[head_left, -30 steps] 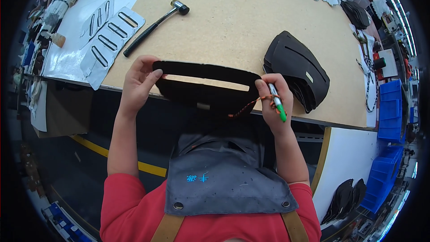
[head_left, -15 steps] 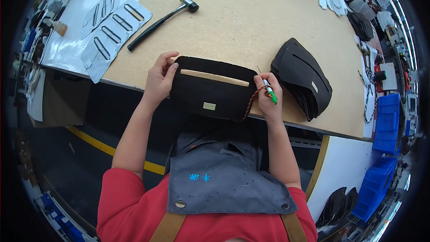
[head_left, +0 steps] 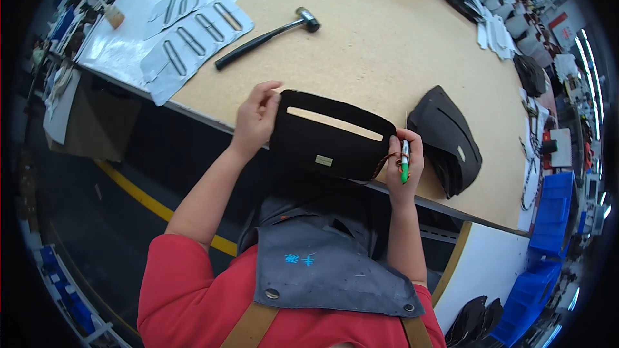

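A dark bag panel (head_left: 303, 142) with a long slot and a small pale label is held up at the table's near edge. The tan tabletop colour shows in the slot. My left hand (head_left: 256, 122) is closed on its upper left corner, thumb and fingers pinching the edge. At the opposite side, my right hand (head_left: 416, 158) grips the right edge. A white marker-like pen (head_left: 405, 160) with a green end also sits in this hand, and a dark-and-orange braided cord (head_left: 382, 166) hangs beside it. Close to my right hand lies a stack of similar slotted dark panels (head_left: 438, 132).
A hammer (head_left: 264, 38) with a black handle lies on the table (head_left: 361, 45) beyond my left hand. Grey sheets (head_left: 158, 77) with long oval rings are left of it. Blue bins (head_left: 551, 212) and a white board (head_left: 483, 258) stand at the right.
The whole view has shifted, so table and things appear moved and turned. The panel now faces up more squarely, its slot showing wider. Both hands keep their hold.
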The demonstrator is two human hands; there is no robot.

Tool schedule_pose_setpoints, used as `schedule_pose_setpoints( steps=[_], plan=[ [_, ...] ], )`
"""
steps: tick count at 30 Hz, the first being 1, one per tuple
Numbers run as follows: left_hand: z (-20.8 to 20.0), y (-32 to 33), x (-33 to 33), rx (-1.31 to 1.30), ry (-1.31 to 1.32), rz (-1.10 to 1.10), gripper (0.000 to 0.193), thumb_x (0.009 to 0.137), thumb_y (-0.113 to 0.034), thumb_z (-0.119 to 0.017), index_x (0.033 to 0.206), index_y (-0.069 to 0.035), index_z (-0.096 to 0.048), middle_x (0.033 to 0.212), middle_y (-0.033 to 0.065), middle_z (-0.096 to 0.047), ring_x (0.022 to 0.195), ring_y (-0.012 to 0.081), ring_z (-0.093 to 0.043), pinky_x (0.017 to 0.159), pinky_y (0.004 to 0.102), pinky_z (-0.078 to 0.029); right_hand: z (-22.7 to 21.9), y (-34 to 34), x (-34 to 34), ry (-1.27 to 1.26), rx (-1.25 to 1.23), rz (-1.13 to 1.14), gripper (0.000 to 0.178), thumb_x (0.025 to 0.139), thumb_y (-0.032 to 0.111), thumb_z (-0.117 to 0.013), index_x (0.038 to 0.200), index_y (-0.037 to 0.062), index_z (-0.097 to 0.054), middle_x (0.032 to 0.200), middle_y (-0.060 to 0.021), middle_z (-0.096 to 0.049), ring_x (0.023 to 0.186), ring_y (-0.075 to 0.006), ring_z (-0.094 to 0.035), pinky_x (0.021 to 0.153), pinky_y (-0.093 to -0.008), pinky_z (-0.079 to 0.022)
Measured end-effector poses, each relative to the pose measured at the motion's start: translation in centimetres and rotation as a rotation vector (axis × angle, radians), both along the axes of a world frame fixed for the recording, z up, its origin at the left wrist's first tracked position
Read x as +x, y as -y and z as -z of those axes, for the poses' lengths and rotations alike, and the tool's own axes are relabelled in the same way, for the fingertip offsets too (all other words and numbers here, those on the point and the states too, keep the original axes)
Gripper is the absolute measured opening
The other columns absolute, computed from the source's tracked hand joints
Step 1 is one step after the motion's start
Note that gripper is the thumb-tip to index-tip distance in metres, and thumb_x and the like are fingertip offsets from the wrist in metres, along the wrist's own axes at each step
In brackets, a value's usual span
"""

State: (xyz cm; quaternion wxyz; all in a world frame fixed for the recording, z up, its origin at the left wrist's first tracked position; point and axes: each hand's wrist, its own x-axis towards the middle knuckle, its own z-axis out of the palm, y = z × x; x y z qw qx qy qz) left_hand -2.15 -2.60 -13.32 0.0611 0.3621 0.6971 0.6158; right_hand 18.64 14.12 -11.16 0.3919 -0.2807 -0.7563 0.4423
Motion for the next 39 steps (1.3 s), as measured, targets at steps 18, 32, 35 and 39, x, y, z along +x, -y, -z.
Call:
schedule_pose_setpoints(
  steps=[18,32,35,39],
  plan=[
    [-1.0,0.9,-2.7,-0.045,-0.118,-0.029,0.013,0.089,-0.003,-0.050,0.100,-0.002,-0.056,0.090,0.0076,-0.058,0.078,0.0143,-0.059,0.069,0.0252,-0.048,2.0,-14.9,15.0,0.032,-0.226,0.491,0.022,0.088,0.021,-0.060,0.101,0.0033,-0.060,0.071,-0.0012,-0.056,0.052,-0.0056,-0.049,0.045,-0.0201,-0.038],
    [-4.6,9.6,-18.0,-1.216,-0.449,-0.450,0.021,0.073,-0.015,-0.064,0.090,-0.006,-0.057,0.096,0.0149,-0.056,0.091,0.0332,-0.056,0.078,0.0393,-0.046,-6.5,-7.5,15.4,0.024,0.068,0.689,0.026,0.093,0.024,-0.053,0.108,0.0030,-0.059,0.086,-0.0075,-0.061,0.057,-0.0048,-0.046,0.053,-0.0190,-0.039],
    [-5.7,12.7,-17.0,-1.229,-0.263,-0.389,0.027,0.069,-0.018,-0.065,0.091,-0.005,-0.056,0.096,0.0164,-0.055,0.091,0.0348,-0.056,0.079,0.0377,-0.046,-7.2,-6.7,14.9,0.025,0.078,0.684,0.026,0.093,0.023,-0.053,0.108,0.0028,-0.059,0.087,-0.0078,-0.061,0.057,-0.0048,-0.046,0.055,-0.0194,-0.040],
    [-5.1,15.5,-15.5,-1.166,-0.267,-0.331,0.030,0.068,-0.020,-0.068,0.089,-0.003,-0.055,0.094,0.0157,-0.054,0.090,0.0335,-0.055,0.079,0.0370,-0.046,-7.6,-6.0,12.9,0.004,0.111,0.617,0.025,0.093,0.020,-0.052,0.108,0.0012,-0.058,0.086,-0.0088,-0.061,0.058,-0.0051,-0.047,0.055,-0.0193,-0.040]
  ],
)
